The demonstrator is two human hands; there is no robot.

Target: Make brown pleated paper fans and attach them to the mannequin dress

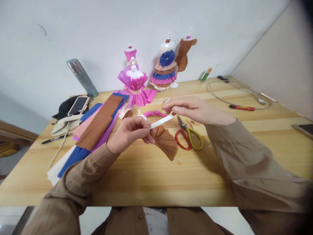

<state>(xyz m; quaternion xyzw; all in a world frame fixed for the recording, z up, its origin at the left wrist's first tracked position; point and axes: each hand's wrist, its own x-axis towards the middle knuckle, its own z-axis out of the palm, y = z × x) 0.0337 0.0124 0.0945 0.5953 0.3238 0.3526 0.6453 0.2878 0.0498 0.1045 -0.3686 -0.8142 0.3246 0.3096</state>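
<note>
My left hand [133, 132] is closed, pinching a brown pleated paper fan [166, 142] by its narrow end, above the table. A narrow white strip [161, 122] stretches from the left fingertips up to my right hand [189, 107]. The right fingers are bent and pressed together at the strip's far end; a small rounded edge shows beside them, too little to name. Just below the right hand lie scissors [186, 133] with one red and one yellow handle, blades partly under the fingers.
Crepe paper sheets [97, 127] are piled at left, near a phone [78, 105] and a steel bottle [82, 77]. Small dress forms in paper dresses [135, 85] stand behind the hands. A pink strip [154, 113], a red cutter [242, 107] and a cable [215, 94] lie on the table.
</note>
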